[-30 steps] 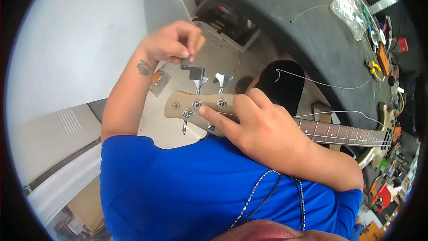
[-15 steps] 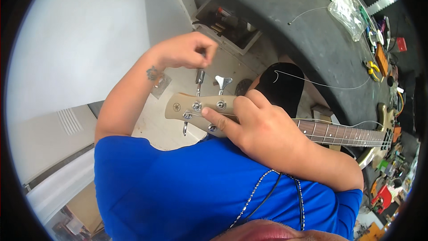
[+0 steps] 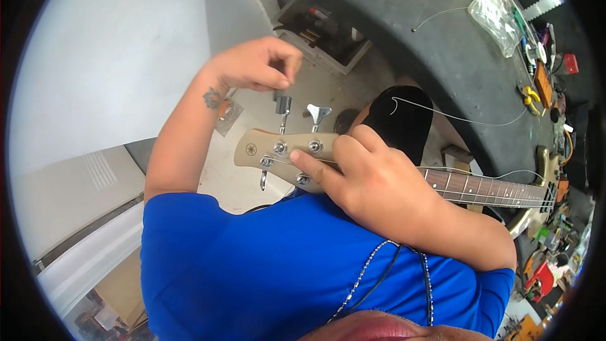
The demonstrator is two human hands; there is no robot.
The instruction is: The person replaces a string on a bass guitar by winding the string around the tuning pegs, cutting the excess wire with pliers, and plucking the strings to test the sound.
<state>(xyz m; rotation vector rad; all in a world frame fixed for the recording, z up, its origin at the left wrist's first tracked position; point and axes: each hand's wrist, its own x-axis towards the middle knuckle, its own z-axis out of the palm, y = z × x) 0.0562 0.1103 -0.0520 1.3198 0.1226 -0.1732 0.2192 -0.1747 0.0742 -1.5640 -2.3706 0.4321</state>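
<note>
A bass guitar lies across in front of me, its gold headstock [image 3: 250, 136] at centre left and its dark fretted neck [image 3: 467, 183] running right. My left hand [image 3: 262, 63] is closed above the headstock, on what looks like the handle of a string winder [image 3: 284, 105]. The winder's grey head sits over a tuning key; its handle is blurred. My right hand [image 3: 379, 173] wraps round the headstock end of the neck, index finger stretched along a string beside the tuning posts. Another tuning key [image 3: 319, 113], silver and flared, stands next to the winder.
A dark curved workbench [image 3: 366, 19] carries a clear plastic bag [image 3: 495, 22], yellow-handled pliers [image 3: 530, 98] and several small tools. A loose string [image 3: 467, 117] arcs past its edge. An open drawer [image 3: 322, 35] lies beyond my left hand; a white panel [image 3: 120, 57] is at left.
My left hand has shifted slightly up and left, its fingers turned differently about the winder. The winder's head has rotated a little. My right hand stays on the neck.
</note>
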